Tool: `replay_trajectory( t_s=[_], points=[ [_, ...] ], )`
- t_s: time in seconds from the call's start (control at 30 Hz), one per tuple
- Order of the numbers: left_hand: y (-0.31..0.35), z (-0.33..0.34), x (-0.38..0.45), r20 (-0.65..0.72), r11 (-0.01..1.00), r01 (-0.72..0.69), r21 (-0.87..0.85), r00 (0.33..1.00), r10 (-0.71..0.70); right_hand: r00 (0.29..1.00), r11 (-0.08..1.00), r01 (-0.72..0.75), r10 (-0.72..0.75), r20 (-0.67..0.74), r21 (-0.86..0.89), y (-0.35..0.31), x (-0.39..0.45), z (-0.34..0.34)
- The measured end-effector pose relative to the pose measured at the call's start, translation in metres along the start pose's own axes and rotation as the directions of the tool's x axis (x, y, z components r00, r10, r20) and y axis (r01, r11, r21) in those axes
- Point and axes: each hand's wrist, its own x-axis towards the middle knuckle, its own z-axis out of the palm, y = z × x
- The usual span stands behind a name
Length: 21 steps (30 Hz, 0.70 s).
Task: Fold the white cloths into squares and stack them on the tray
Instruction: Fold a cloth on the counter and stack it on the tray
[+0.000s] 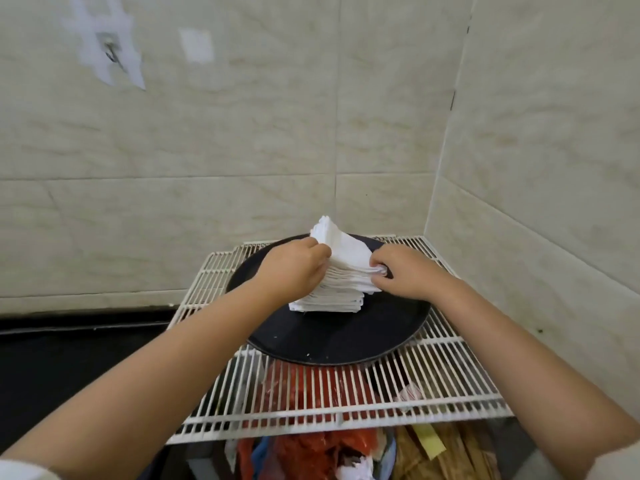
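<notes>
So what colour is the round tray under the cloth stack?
Black, or very dark; the tray shows in the head view.

A single wide-angle head camera is looking forward and down from close above the white wire rack (446, 386). It is facing a corner of pale tiled wall (242, 133), both forearms reaching into view.

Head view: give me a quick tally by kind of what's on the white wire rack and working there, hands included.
Hands: 2, left and right, both gripping the stack
Stack of folded white cloths: 1 (single cloths too many to count)
Dark round tray: 1, under the stack
White wire rack: 1
Total: 5
</notes>
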Motion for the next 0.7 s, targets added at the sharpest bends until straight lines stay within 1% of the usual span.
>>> replay_trajectory(
  t_s=[0.07, 0.13, 0.17, 0.23, 0.33, 0.4, 0.43, 0.53, 0.6, 0.7],
  points=[
    [-0.002, -0.003, -0.009, 0.064, 0.981, 0.161, 0.105, 0.984, -0.168, 0.998, 0.999, -0.03, 0.03, -0.05, -0.011, -0.012, -0.001, -0.006],
    [-0.006, -0.013, -0.025, 0.098, 0.958, 0.26, 0.12, 0.957, -0.273, 0.996, 0.999, -0.026, 0.023, -0.085, -0.034, -0.029, -0.001, -0.01],
    [-0.01, -0.019, -0.037, 0.088, 0.946, 0.298, 0.126, 0.947, -0.31, 0.995, 0.999, -0.011, 0.006, -0.098, -0.052, -0.041, 0.0, -0.01],
    [-0.022, -0.029, -0.067, 0.086, 0.914, 0.371, 0.165, 0.917, -0.388, 0.991, 0.996, 0.038, -0.048, -0.122, -0.084, -0.07, 0.003, -0.009],
    [-0.041, -0.053, -0.133, 0.09, 0.837, 0.504, 0.214, 0.843, -0.531, 0.974, 0.986, 0.133, -0.148, -0.172, -0.098, -0.131, 0.007, -0.002],
    [-0.054, -0.072, -0.188, 0.084, 0.771, 0.573, 0.278, 0.785, -0.614, 0.956, 0.969, 0.23, -0.242, -0.165, -0.092, -0.185, 0.008, 0.007],
    [-0.06, -0.083, -0.218, 0.078, 0.723, 0.617, 0.31, 0.742, -0.666, 0.943, 0.954, 0.289, -0.298, -0.145, -0.083, -0.216, 0.007, 0.012],
    [-0.07, -0.118, -0.319, 0.064, 0.544, 0.741, 0.394, 0.569, -0.82, 0.879, 0.882, 0.469, -0.47, -0.08, -0.033, -0.317, -0.005, 0.031],
    [-0.073, -0.143, -0.386, 0.029, 0.429, 0.789, 0.44, 0.465, -0.885, 0.813, 0.814, 0.581, -0.579, -0.071, 0.008, -0.387, -0.016, 0.045],
    [-0.069, -0.183, -0.484, -0.04, 0.229, 0.842, 0.488, 0.284, -0.958, 0.701, 0.699, 0.713, -0.712, -0.035, 0.059, -0.49, -0.043, 0.063]
  ],
)
